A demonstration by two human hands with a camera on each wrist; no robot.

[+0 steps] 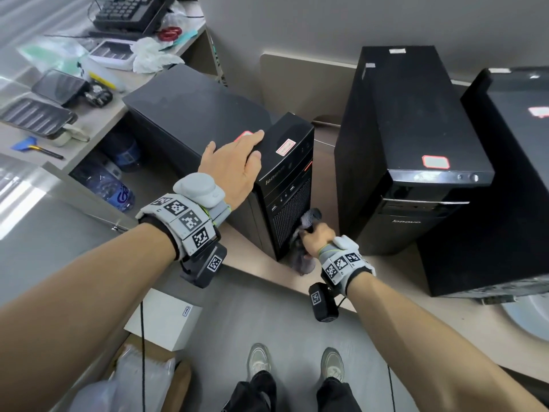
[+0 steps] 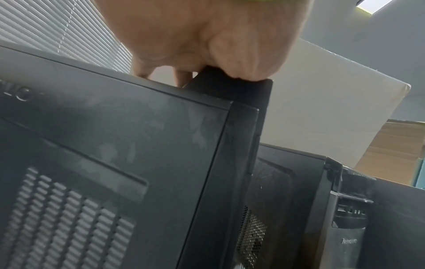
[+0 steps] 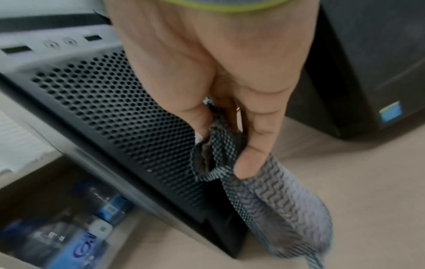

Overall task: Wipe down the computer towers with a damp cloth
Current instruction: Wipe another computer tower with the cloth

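Note:
Three black computer towers stand on a beige platform. My left hand (image 1: 237, 162) lies flat with straight fingers on the top front of the left tower (image 1: 190, 114), whose dusty side panel (image 2: 115, 145) fills the left wrist view. My right hand (image 1: 316, 236) grips a grey patterned cloth (image 1: 304, 260) at the lower right corner of that tower's perforated front grille (image 3: 110, 102). In the right wrist view the thumb and fingers pinch the cloth (image 3: 276, 203), which hangs down beside the grille. The middle tower (image 1: 416, 144) and the right tower (image 1: 505, 185) stand untouched.
A cluttered desk (image 1: 98, 120) sits at the left with phones, a keyboard and tissues. Water bottles (image 1: 113, 188) lie under it beside the left tower. A white box (image 1: 166, 319) and bags are on the grey floor near my feet (image 1: 297, 361).

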